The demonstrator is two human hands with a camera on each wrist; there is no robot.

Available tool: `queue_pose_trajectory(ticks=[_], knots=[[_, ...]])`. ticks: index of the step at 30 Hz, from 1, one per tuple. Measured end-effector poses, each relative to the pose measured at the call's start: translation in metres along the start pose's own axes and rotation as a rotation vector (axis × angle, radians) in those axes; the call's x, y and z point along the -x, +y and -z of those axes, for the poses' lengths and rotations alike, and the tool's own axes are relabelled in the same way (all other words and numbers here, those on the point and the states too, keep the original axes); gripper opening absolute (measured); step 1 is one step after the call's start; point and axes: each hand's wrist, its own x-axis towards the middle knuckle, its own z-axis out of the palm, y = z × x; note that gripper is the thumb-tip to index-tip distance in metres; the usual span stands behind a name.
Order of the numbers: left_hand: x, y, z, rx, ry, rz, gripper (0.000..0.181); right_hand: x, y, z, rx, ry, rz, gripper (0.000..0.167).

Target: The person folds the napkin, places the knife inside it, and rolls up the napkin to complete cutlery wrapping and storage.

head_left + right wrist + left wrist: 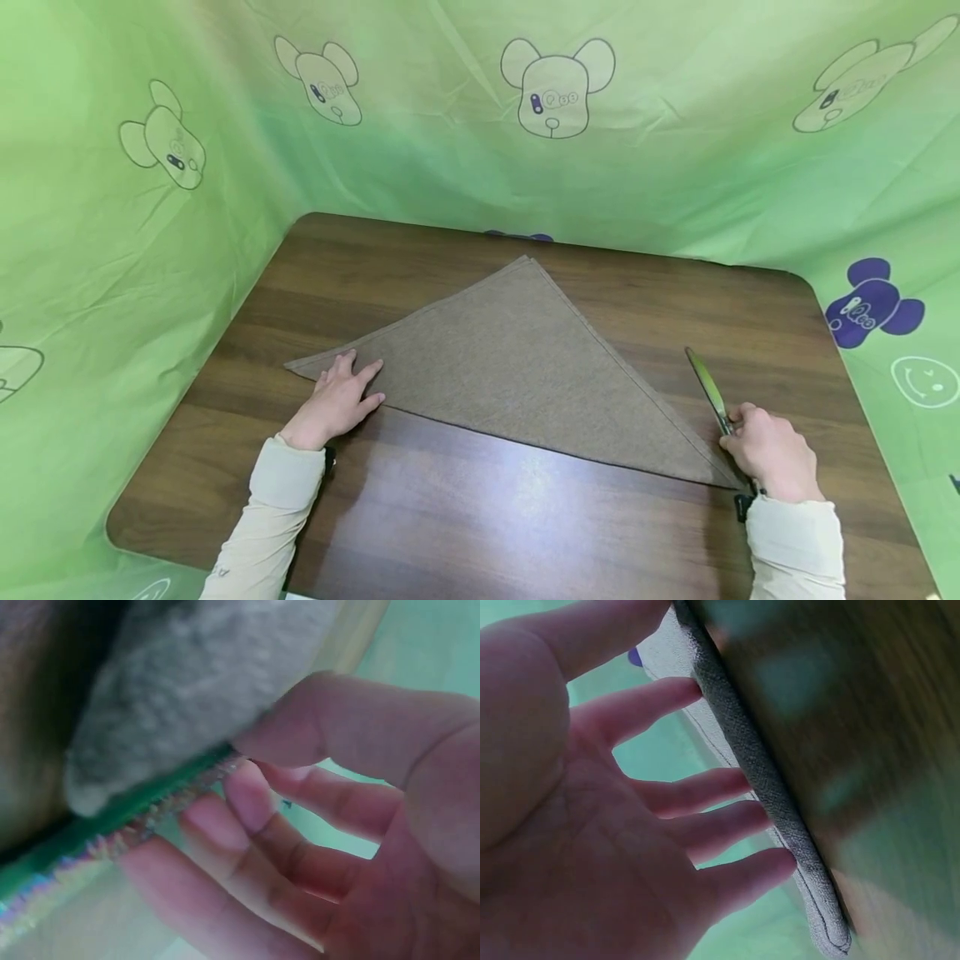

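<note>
A grey-brown cloth [510, 367], folded into a triangle with stitched edges, lies on the table. My left hand [339, 402] rests on its left part with fingers spread; in the left wrist view the fingertips [769, 862] touch the cloth near its thick folded edge [750, 750]. At the cloth's right corner, my right hand [772, 450] pinches a slim green brush [707, 383] between thumb and fingers. The right wrist view shows bristles along the brush [112, 817], beside the cloth corner [180, 697]. My palm hides part of the brush in the head view.
The dark wooden table [480, 533] has rounded corners. Green printed curtains [420, 167] hang close around its back and sides. Each wrist carries a small black device; the one at the right wrist [744, 507] sits near the cloth corner.
</note>
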Motion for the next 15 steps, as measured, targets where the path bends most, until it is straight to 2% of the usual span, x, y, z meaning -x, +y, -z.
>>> queue_pose_trajectory(ticks=[9, 15], knots=[[-0.0013, 0.0, -0.0012, 0.0, -0.009, 0.023, 0.054, 0.0017, 0.0005, -0.0054, 0.009, 0.054, -0.024, 0.043], [-0.0006, -0.0015, -0.0019, 0.009, -0.031, 0.031, 0.057, 0.0027, 0.0033, -0.0084, 0.015, 0.079, -0.014, 0.032]])
